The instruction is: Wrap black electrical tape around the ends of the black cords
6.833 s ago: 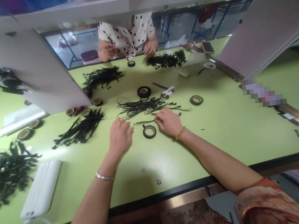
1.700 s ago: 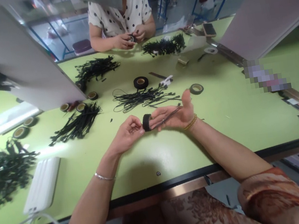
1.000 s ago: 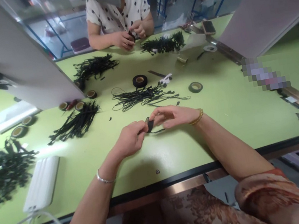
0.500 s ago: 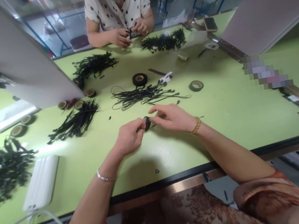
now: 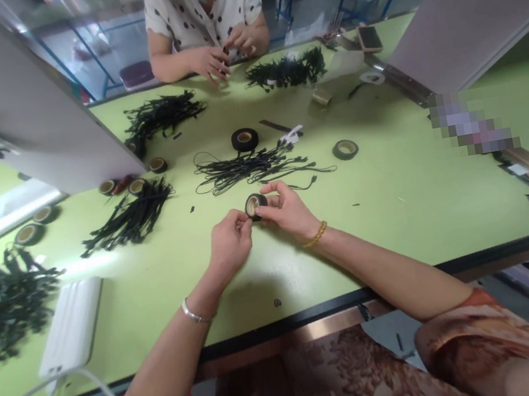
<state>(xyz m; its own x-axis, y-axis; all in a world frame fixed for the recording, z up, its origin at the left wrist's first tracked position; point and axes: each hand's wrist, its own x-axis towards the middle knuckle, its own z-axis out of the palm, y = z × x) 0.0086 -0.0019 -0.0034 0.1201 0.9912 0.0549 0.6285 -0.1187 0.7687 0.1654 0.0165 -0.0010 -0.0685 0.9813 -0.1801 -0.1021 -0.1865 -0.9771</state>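
Fingers of your right hand curl round and grip a small roll of black tape with a tan ring core, thumb on its near face, the roll tilted so the core shows. Your left hand is curled, thumb and forefinger pressed together at the roll's left edge; whether they pinch a tape end or a cord, you cannot tell. The roll is over the smooth, pale green tabletop, midway across the scene. Just beyond it lies a loose bundle of thin, looped black cords, with a thick black tape roll behind and a flatter black tape roll to the right. To your left are a dense sheaf of black cords and a glossy white oblong case. Smooth white panels stand at left and right, blocking parts of the table. Across, a co-worker in a white, black-dotted top is cut off above; the small dark thing in their hands is hard to make out. Pixelation hides an object at the right.
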